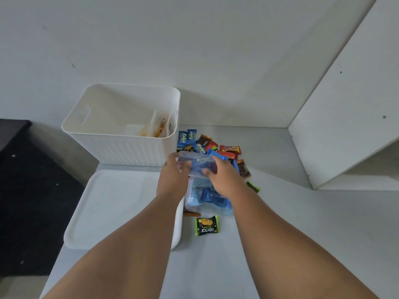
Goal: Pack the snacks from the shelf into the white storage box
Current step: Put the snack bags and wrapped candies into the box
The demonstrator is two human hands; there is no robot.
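Note:
A white ribbed storage box [121, 147] stands open on the shelf's left; a clear bag of orange snacks leans inside against its right wall. In front of it my left hand [174, 175] and my right hand [222, 178] both grip the top of a clear plastic bag [207, 199] that holds blue snack packs. Behind the hands lies a pile of loose snacks [207, 145]: blue Kalpa packs, brown and red wrappers. A black-and-green Nextar pack [206, 225] lies just below the bag.
The box's white lid [112, 208] lies flat at the shelf's front left. A small green-black wrapper [253, 186] lies right of my right hand. A white shelf wall [345, 117] rises at the right; a dark floor [28, 190] drops off left.

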